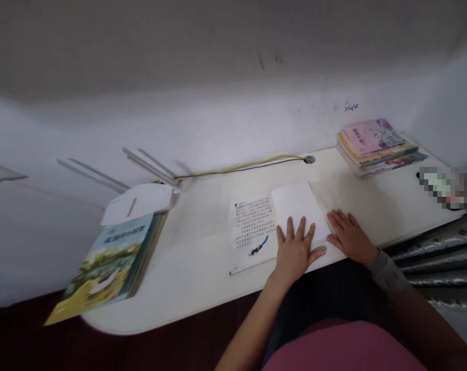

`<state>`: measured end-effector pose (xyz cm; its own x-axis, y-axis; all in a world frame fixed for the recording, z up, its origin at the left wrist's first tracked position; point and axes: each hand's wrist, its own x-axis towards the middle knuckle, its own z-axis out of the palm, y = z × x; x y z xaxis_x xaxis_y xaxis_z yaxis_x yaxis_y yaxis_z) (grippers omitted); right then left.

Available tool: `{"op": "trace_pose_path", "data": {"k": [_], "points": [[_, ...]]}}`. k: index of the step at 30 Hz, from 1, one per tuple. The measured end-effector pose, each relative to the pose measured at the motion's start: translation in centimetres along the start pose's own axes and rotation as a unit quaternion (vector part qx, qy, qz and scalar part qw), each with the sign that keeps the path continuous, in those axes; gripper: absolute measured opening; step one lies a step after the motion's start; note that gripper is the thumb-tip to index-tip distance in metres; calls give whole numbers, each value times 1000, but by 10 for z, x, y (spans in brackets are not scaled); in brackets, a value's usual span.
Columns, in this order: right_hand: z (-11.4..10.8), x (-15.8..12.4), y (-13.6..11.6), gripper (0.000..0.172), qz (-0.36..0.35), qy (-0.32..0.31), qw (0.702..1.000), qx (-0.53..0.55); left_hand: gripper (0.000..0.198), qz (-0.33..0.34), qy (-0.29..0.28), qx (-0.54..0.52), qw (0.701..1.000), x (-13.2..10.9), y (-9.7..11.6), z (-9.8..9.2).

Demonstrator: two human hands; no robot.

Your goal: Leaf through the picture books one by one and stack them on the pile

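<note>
An open book [252, 226] lies on the white desk, its left page printed with lines of text and a small blue-and-black picture near the bottom. A blank white page [297, 203] covers its right side. My left hand [294, 252] rests on the lower part of that page with fingers spread, hiding what is under it. At the page's lower right corner, my right hand [351, 237] lies open on the desk, its fingertips by the book's edge. A grey band circles my right wrist.
A white router [138, 202] with antennas sits on a stack of picture books [110, 263] at the left. More books [376, 147] are stacked at the back right, near a blurred-out phone-like object [444, 189]. A yellow cable [249, 164] runs along the wall into a desk hole.
</note>
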<state>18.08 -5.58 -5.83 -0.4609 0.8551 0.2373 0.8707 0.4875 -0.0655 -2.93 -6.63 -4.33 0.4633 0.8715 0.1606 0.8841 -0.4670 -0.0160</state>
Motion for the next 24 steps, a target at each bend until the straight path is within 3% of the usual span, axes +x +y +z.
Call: {"op": "trace_pose_path", "data": {"k": [11, 24], "points": [[0, 0, 2, 49, -8, -5, 1000, -1, 67, 4, 4, -3, 1000, -9, 2, -1], [1, -5, 3, 63, 2, 38, 998, 55, 64, -29, 1, -15, 999, -5, 10, -3]]}}
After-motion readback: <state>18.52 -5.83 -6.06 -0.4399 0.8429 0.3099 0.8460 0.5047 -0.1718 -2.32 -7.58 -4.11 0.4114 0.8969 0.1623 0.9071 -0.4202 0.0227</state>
